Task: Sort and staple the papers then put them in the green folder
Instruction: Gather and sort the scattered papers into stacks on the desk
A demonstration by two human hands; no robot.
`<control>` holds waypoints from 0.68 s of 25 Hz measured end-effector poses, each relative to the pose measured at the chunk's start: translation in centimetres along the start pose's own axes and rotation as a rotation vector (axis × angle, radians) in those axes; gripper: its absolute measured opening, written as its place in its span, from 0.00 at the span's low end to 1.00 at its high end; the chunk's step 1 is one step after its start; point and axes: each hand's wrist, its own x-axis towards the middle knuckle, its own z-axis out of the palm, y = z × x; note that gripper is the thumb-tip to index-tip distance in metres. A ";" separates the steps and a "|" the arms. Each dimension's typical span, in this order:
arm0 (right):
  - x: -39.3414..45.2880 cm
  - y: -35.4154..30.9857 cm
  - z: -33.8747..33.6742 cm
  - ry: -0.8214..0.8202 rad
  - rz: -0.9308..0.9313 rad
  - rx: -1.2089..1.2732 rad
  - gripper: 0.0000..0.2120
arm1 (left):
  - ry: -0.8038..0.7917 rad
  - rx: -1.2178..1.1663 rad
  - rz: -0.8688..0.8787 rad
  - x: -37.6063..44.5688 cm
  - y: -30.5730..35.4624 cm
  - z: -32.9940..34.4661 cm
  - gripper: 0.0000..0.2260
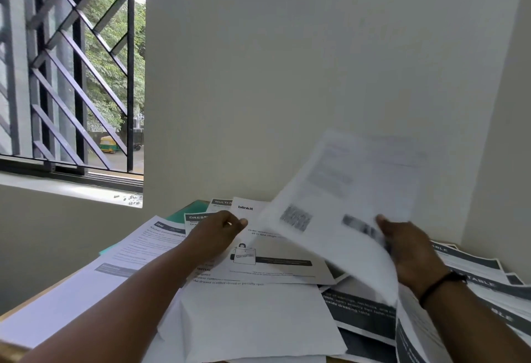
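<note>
- My right hand (408, 250) holds a printed sheet (344, 204) lifted off the pile and tilted up toward the wall; my thumb lies on its face and my fingers are curled behind its lower right edge. The sheet is blurred, so I cannot read it.
- My left hand (218, 233) hovers over the spread papers, fingers bent and thumb close to forefinger near the lifted sheet's left edge; whether it grips anything I cannot tell.
- Below lies the blinkit page (267, 247), overlapping other printed sheets across the wooden table (11, 351).
- The green folder (198, 209) is at the far side, mostly buried under papers, only a corner showing.
- Dark-banded pages (474, 265) fan out at the right.
</note>
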 end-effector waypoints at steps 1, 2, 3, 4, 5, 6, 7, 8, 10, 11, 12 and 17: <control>0.5 -0.5 -1.2 0.030 0.016 0.102 0.21 | 0.022 0.166 0.014 0.2 -0.5 0.1 0.14; 0.6 -0.9 -2.1 0.051 0.032 0.158 0.21 | 0.010 0.286 -0.006 0.4 -0.9 0.2 0.18; 0.6 -1.2 -2.8 0.107 0.031 0.190 0.17 | -0.010 0.386 -0.050 0.5 -1.3 0.3 0.26; 0.9 -1.3 -3.3 0.162 0.030 0.178 0.13 | -0.032 0.473 -0.105 0.6 -1.5 0.5 0.35; 1.2 -1.2 -3.8 0.214 0.026 0.141 0.12 | -0.046 0.541 -0.155 0.5 -1.5 0.6 0.42; 1.2 -1.1 -3.8 0.236 0.034 0.107 0.12 | -0.051 0.575 -0.201 0.4 -1.5 0.6 0.47; 1.1 -0.9 -3.7 0.248 0.039 0.065 0.12 | -0.055 0.573 -0.237 0.5 -1.8 0.6 0.51; 1.4 -0.7 -3.6 0.263 0.043 0.011 0.14 | -0.055 0.536 -0.251 0.7 -2.1 0.5 0.55; 1.3 -0.3 -3.3 0.277 0.031 -0.105 0.16 | -0.052 0.445 -0.250 1.3 -2.6 0.3 0.59; 1.3 -0.1 -3.2 0.283 0.006 -0.142 0.16 | -0.055 0.405 -0.250 1.5 -2.7 0.3 0.58; 1.3 0.0 -3.0 0.301 -0.011 -0.194 0.16 | -0.054 0.366 -0.250 1.4 -2.5 0.4 0.55; 0.4 0.5 -1.9 0.208 -0.013 -0.303 0.10 | 0.054 0.065 -0.274 0.8 -1.9 0.4 0.32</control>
